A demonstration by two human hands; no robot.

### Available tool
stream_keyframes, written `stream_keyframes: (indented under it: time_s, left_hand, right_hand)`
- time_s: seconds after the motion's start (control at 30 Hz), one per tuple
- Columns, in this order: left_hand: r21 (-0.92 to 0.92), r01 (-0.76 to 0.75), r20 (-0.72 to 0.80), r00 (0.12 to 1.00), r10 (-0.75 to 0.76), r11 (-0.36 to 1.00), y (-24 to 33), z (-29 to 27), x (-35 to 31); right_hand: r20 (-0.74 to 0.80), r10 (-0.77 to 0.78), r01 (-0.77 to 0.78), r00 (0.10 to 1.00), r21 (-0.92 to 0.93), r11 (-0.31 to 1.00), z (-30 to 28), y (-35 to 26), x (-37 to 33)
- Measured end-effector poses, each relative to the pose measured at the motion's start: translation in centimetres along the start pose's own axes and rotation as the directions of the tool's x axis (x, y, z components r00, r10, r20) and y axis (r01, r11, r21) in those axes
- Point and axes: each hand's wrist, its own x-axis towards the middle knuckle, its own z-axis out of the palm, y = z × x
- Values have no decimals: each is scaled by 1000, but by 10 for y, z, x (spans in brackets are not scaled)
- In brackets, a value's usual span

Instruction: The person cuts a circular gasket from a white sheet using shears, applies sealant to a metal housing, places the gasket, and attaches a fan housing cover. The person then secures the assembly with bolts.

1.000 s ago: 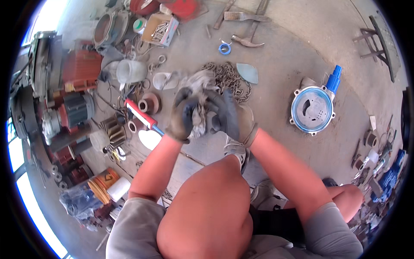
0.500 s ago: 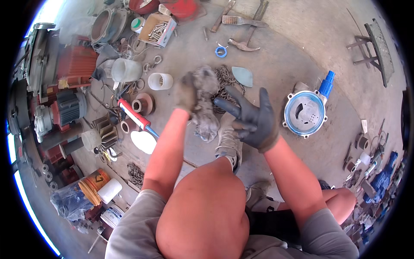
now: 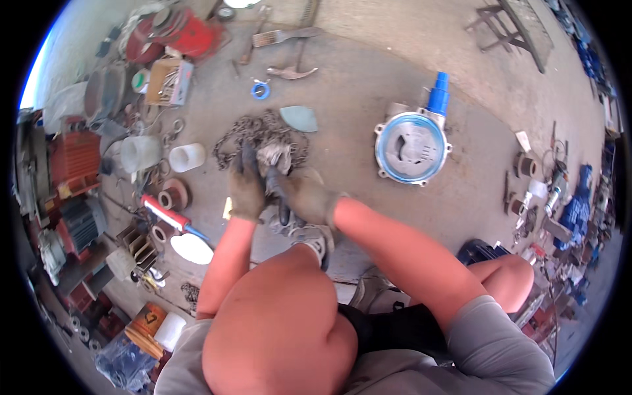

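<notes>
Left hand (image 3: pixel 247 189) and right hand (image 3: pixel 308 197) sandwich rag (image 3: pixel 275 157), likely keeping it bunched; can't tell fingers' closure; housing (image 3: pixel 411 149) at rag's 3 o'clock.

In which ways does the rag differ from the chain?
The rag is pale grey; the chain is dark brown. The rag is crumpled cloth; the chain is linked metal. The rag is at the left hand and right hand; the chain spreads over the floor. Both have loose, uneven shapes.
</notes>
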Motion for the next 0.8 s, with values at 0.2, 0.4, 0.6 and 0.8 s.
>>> stream_keyframes:
  time_s: [0.2, 0.4, 0.6, 0.8]
  left_hand:
    - [-7, 70, 78, 995, -69, 998, 35, -32, -1]
    - [261, -136, 376, 926, 29, 956, -16, -82, -9]
    - [732, -500, 655, 704, -275, 462, 1, -90, -32]
    - [306, -603, 715, 656, 240, 737, 181, -26, 90]
  right_hand:
    - [37, 103, -108, 994, 147, 983, -24, -6, -14]
    - [-145, 622, -390, 769, 665, 637, -98, 15, -115]
    - [-261, 829, -387, 494, 788, 478, -151, 44, -254]
    - [-691, 658, -3, 298, 689, 725, -169, 33, -441]
